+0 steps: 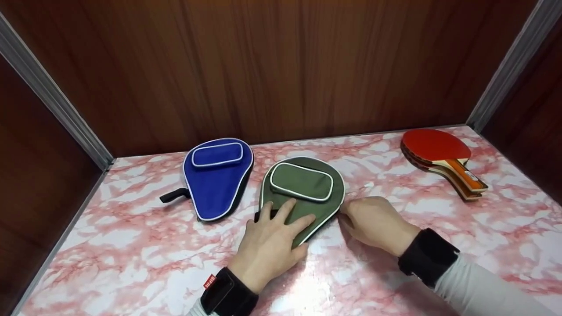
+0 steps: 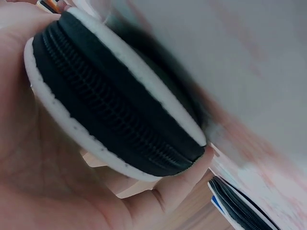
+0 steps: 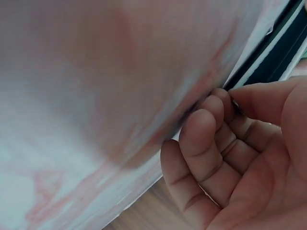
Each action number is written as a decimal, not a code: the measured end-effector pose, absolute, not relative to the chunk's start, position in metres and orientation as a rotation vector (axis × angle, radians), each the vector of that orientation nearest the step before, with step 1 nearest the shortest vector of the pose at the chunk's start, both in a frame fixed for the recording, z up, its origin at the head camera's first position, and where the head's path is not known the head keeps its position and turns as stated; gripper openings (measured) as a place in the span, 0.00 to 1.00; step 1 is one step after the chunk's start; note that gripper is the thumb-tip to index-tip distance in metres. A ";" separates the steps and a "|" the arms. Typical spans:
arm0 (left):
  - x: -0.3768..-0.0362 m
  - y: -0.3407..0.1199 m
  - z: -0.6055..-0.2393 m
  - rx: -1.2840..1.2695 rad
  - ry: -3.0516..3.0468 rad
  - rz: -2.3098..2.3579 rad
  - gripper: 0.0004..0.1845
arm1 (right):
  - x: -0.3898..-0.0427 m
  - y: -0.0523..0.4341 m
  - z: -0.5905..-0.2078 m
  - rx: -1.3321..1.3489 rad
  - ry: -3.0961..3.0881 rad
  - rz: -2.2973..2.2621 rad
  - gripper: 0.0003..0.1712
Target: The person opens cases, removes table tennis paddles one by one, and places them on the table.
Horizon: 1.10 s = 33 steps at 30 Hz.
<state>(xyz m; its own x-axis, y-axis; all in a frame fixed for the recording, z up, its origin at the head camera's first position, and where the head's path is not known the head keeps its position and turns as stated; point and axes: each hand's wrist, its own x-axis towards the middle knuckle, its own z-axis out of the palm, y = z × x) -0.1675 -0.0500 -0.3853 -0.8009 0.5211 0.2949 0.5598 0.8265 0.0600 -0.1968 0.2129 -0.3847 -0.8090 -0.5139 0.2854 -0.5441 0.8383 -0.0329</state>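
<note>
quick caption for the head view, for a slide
Left hand presses the green paddle case while right hand pinches its edge.

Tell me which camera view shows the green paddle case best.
The head view: the whole green case lies flat on the marble table, left hand resting on it, right hand at its edge. The left wrist view shows only its zipped black edge up close; the right wrist view shows just a sliver by the fingers.

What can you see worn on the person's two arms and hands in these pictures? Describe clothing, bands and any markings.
Both hands are bare: no gloves or rings show on the left hand or the right hand. Each wrist carries a wide black band. The left wrist band bears a small red tag with lettering too small to read; the right wrist band looks plain. Light grey long sleeves begin behind the bands.
</note>
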 end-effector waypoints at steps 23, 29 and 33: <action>-0.171 -0.058 -0.377 -1.115 -2.830 -0.558 0.22 | -0.208 0.205 -0.380 0.655 -2.876 0.173 0.11; -0.173 -0.060 -0.377 -1.210 -2.778 -0.633 0.23 | -0.227 0.209 -0.375 0.598 -2.960 0.139 0.13; -0.174 -0.056 -0.379 -1.147 -2.715 -0.487 0.25 | -0.235 0.210 -0.374 0.574 -2.954 0.135 0.13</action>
